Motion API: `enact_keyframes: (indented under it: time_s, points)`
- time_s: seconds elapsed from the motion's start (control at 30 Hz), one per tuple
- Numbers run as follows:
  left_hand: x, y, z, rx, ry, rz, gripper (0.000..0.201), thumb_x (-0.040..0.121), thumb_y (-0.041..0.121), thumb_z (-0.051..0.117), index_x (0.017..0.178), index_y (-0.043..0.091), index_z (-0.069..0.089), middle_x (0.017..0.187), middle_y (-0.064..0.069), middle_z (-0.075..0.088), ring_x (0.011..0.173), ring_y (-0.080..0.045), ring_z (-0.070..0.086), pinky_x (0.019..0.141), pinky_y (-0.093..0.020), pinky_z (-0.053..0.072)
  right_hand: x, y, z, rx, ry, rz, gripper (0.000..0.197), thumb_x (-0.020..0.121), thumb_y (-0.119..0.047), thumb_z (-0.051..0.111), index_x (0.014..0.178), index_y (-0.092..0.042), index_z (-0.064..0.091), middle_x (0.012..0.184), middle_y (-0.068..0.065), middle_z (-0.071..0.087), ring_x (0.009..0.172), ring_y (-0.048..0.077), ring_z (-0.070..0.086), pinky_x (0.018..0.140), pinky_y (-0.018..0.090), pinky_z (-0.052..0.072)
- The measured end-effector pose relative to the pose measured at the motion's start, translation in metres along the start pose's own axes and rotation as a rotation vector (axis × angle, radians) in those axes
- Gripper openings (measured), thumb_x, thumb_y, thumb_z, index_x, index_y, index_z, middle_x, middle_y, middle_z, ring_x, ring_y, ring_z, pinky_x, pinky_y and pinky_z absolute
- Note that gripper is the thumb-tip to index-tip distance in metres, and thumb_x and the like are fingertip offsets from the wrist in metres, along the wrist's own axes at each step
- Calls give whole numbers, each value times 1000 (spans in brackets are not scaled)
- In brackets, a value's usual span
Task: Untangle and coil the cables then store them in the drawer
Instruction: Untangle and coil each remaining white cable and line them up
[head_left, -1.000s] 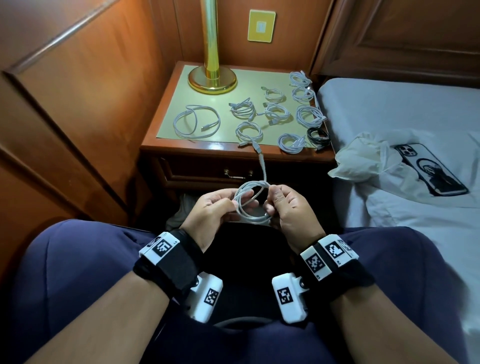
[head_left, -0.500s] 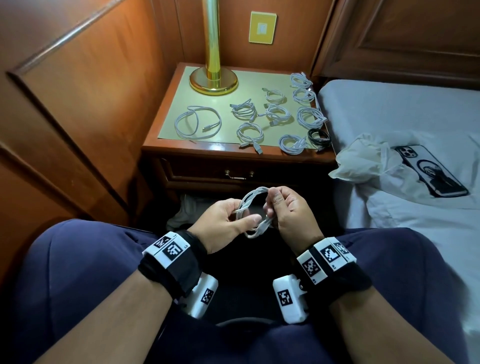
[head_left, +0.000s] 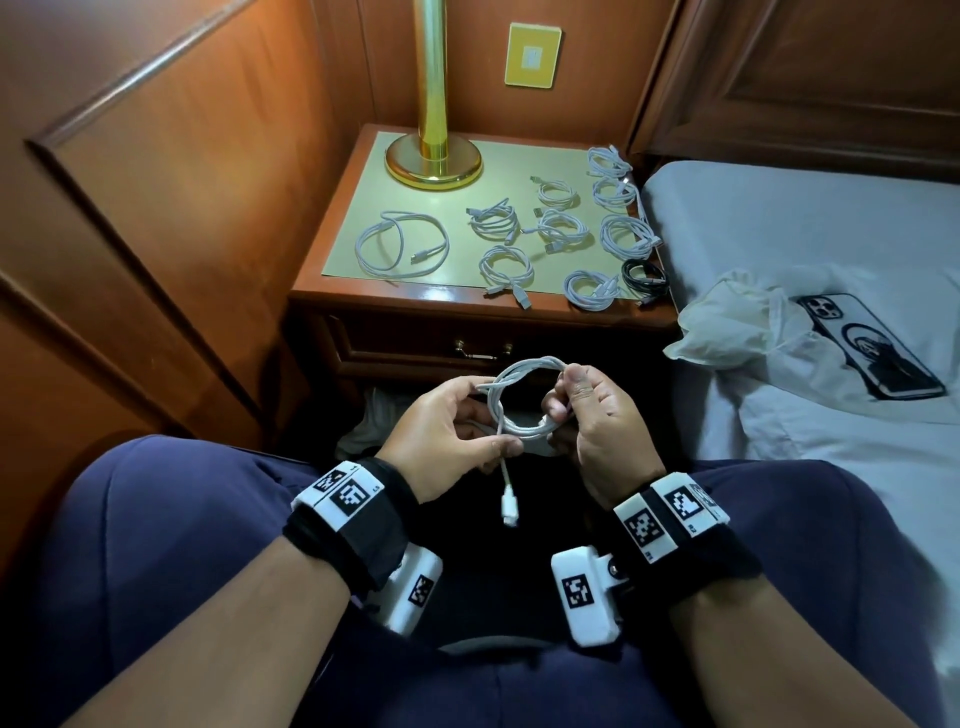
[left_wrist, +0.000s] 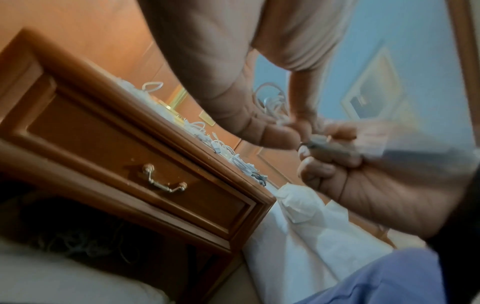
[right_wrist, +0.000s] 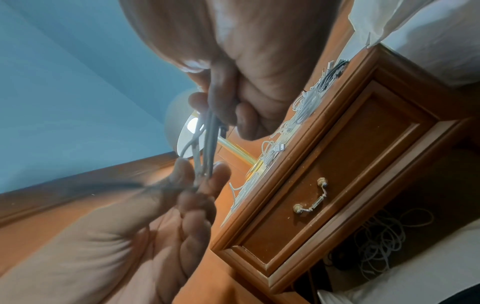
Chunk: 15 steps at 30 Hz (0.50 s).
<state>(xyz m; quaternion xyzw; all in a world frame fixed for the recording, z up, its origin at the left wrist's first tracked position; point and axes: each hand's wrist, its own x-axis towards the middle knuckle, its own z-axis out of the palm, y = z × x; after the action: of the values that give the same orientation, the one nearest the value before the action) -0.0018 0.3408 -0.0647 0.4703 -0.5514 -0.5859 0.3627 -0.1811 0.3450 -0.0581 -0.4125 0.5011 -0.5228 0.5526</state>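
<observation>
A white cable coil (head_left: 524, 371) is held over my lap in front of the nightstand. My left hand (head_left: 485, 418) pinches its left side and loose tail. The tail's plug (head_left: 510, 512) dangles below that hand. My right hand (head_left: 563, 395) grips the coil's right side between thumb and curled fingers. The right wrist view shows the strands (right_wrist: 207, 133) running from my right hand's fingers (right_wrist: 244, 121) down to my left hand (right_wrist: 182, 216). The drawer (head_left: 415, 345) is closed, with a brass handle (head_left: 483, 353). Several coiled white cables (head_left: 506, 267) and one black cable (head_left: 644, 275) lie on the nightstand top (head_left: 358, 291).
A brass lamp base (head_left: 434, 169) stands at the back of the nightstand. The bed (head_left: 805, 234) on the right carries a crumpled plastic bag (head_left: 737, 332) and a phone (head_left: 867, 348). Tangled cables (right_wrist: 381, 236) lie in the dark space under the drawer. Wood panelling (head_left: 156, 208) closes the left side.
The cable's loose tail, which stretched up toward the nightstand a second ago, now hangs below my left hand with its plug dangling. The coil has been turned between both hands.
</observation>
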Motion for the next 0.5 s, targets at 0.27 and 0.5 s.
enact_keyframes:
  time_s: [0.27,0.5]
  points:
    - [-3,7,4,-246,30,-99,16,97,-10,49,103,-4,63,80,-11,66,58,-18,63,48,-24,51,1,-3,-6,-46,15,-96,30,99,-39,43,80,-16,49,63,-3,52,51,10,38,46,22,32]
    - [-7,9,11,-245,25,-87,23,83,6,76,97,1,58,73,-6,65,52,-16,56,50,-27,50,-3,-2,-1,-157,-5,-163,31,107,-26,37,82,-13,49,65,-4,54,51,9,42,47,22,36]
